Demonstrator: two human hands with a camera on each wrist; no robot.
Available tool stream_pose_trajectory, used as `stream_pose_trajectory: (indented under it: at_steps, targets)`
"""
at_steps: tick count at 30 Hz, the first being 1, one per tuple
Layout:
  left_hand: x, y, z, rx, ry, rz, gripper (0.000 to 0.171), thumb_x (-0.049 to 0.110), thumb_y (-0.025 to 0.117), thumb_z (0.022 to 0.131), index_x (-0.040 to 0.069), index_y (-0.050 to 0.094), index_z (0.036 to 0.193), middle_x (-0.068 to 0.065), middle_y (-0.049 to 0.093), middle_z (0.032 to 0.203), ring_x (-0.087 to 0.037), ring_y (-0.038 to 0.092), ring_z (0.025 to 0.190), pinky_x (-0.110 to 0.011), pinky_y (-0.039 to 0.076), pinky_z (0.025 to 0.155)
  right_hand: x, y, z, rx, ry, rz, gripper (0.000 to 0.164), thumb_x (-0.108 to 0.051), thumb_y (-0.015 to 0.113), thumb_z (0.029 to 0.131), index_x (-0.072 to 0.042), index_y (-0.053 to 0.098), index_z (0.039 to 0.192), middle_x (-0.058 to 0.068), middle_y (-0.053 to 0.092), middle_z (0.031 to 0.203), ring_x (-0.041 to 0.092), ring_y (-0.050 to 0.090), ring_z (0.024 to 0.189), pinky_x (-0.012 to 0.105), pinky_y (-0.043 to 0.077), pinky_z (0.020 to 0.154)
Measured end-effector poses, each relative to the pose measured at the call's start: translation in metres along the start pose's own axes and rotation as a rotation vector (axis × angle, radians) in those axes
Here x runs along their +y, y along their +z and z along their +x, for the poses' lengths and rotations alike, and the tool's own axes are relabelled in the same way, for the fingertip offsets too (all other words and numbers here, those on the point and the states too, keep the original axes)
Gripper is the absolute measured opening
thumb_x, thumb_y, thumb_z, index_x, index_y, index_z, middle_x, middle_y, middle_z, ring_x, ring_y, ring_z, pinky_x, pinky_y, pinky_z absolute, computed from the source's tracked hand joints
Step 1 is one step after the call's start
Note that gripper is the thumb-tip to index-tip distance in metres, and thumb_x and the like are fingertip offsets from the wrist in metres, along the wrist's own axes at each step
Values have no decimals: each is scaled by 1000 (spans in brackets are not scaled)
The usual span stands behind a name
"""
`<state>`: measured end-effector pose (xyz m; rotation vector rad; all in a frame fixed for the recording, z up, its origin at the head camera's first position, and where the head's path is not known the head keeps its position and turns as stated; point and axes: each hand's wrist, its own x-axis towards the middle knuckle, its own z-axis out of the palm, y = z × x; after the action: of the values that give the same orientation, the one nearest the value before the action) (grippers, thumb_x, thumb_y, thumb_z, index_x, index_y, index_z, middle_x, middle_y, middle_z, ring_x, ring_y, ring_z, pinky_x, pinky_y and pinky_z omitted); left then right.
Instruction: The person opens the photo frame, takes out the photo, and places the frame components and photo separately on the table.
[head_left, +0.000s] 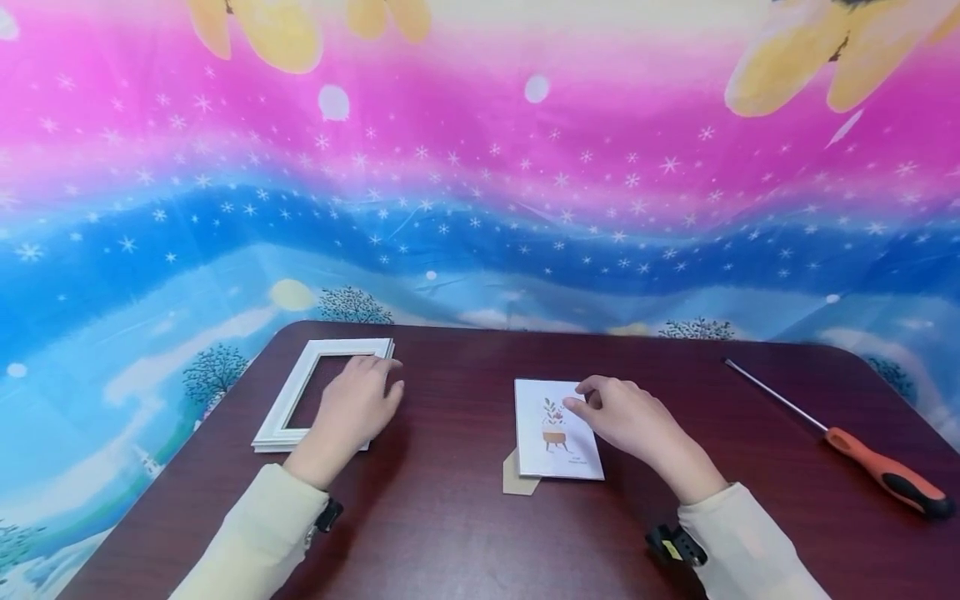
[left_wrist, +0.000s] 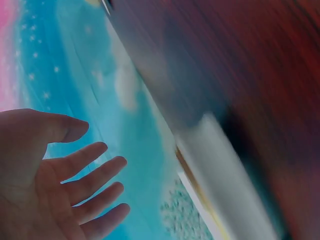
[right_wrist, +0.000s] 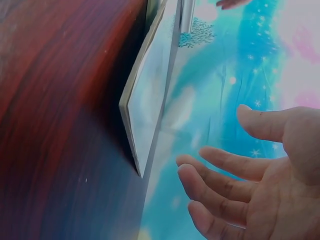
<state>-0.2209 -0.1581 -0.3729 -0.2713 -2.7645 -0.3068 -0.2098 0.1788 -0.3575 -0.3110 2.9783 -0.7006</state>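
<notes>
A white picture frame (head_left: 300,375) lies at the left of the table, its opening showing dark wood. Over its right side hovers my left hand (head_left: 355,402), fingers spread and holding nothing; the left wrist view shows this hand (left_wrist: 65,175) apart from the frame (left_wrist: 225,175). Mid-table is a backing board with a printed card (head_left: 558,433) of a potted plant on top; a tan stand flap (head_left: 520,477) sticks out beneath its lower left. My right hand (head_left: 626,417) is above the card's right edge, its fingers loosely bent and gripping nothing (right_wrist: 240,185).
A screwdriver (head_left: 862,458) with an orange and black handle lies at the right of the dark red table (head_left: 450,533). Behind the table hangs a colourful backdrop (head_left: 480,183) with snowflakes. Each wrist wears a black strap device (head_left: 675,546).
</notes>
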Motion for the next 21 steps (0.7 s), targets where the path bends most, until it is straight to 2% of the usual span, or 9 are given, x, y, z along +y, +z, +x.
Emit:
stream_pose_trajectory:
  at_steps: [5,11,21]
  targets:
    - [20,10,3,-37,31,-59,29,19,64,94,4,69,118,-14,67,117,-33,56,117,-48,49,95,-5,1,-1,4,-16,-14,42,-34,64,97,-2,66,123,8,69,97,17,60,74,39,51,65]
    - [39,14,7,-74,58,-100,29,19,65,95,5,69,119,-11,68,116,-31,57,117,-45,45,99,-7,0,-2,1,-30,-17,40,-33,65,97,-2,66,122,6,68,92,16,59,73,38,50,65]
    - [50,22,8,-172,54,-118,33,25,65,96,8,67,125,-10,67,119,-30,60,114,-45,49,93,-12,1,-3,-31,-69,-34,39,-31,66,96,-3,67,123,3,67,90,14,57,71,35,48,63]
